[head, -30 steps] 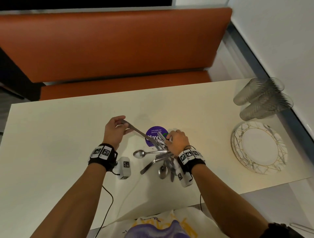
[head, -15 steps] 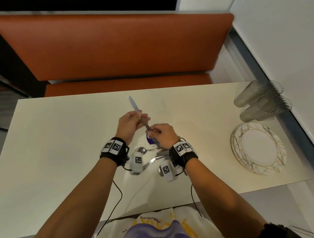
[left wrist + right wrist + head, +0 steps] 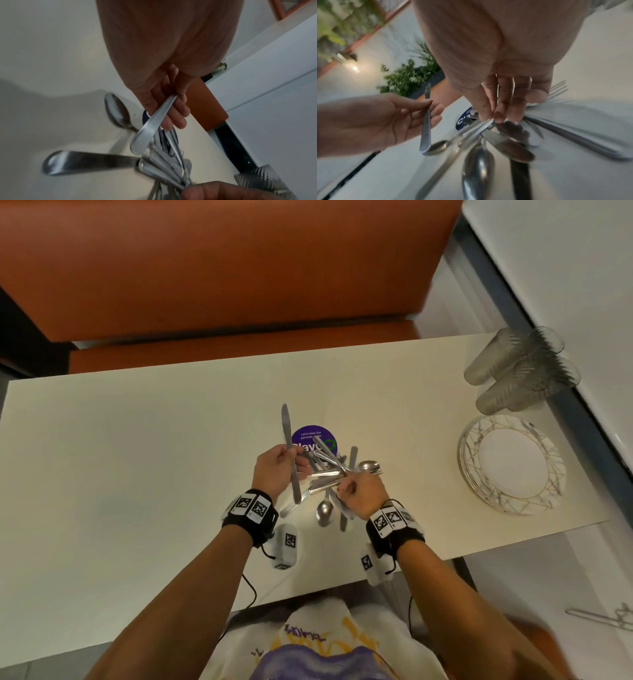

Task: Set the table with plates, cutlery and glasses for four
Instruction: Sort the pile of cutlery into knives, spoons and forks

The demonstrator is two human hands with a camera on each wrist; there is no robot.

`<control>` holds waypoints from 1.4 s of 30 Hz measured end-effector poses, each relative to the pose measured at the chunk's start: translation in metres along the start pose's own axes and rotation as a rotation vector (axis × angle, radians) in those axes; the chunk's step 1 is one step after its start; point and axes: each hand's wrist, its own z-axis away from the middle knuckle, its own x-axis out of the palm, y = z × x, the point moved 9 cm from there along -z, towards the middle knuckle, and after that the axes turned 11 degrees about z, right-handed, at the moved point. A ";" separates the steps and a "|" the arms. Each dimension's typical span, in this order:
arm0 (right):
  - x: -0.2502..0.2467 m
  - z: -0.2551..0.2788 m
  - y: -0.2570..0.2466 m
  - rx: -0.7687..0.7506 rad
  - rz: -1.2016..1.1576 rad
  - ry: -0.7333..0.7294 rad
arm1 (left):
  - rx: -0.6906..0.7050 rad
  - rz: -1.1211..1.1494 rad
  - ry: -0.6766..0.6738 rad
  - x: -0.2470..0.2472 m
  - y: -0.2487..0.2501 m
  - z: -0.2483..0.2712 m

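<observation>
My left hand (image 3: 279, 470) grips a table knife (image 3: 289, 450) upright, blade pointing away; its handle end (image 3: 145, 135) shows in the left wrist view, and the knife (image 3: 426, 129) also appears in the right wrist view. Just right of it, my right hand (image 3: 359, 491) pinches a fanned bundle of cutlery (image 3: 329, 477), several spoons, forks and knives (image 3: 488, 135) spreading out below the fingers. A stack of patterned white plates (image 3: 510, 463) lies at the table's right end. Several ribbed glasses (image 3: 520, 368) stand behind the plates.
The cream table (image 3: 120, 474) carries a round purple sticker (image 3: 313, 436) behind the cutlery. An orange bench seat (image 3: 222, 268) runs along the far side. A wall borders the right end by the glasses. The table's near edge (image 3: 308, 594) is close to my body.
My left hand has drawn the knife out of the bundle and turned it upright. My right hand has gathered the rest of the cutlery and shifted it slightly right.
</observation>
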 end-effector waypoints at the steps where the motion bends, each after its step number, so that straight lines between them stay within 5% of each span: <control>1: 0.003 0.004 0.003 0.015 0.020 -0.008 | -0.013 -0.017 -0.012 0.002 -0.006 0.002; 11: 0.025 0.015 0.007 0.060 0.317 -0.028 | -0.116 -0.143 -0.139 0.022 -0.039 0.015; 20: 0.017 0.019 0.050 0.251 0.039 -0.141 | 0.008 -0.323 -0.127 0.024 -0.023 0.010; 26: -0.009 0.027 0.067 0.218 -0.189 -0.179 | 0.043 -0.345 -0.110 0.029 -0.014 0.008; 33: -0.050 0.025 0.084 0.239 -0.447 -0.052 | 0.020 -0.297 -0.138 0.045 -0.008 -0.001; 42: -0.130 0.025 0.067 0.080 -0.691 0.287 | 0.104 -0.255 -0.209 0.089 0.024 -0.007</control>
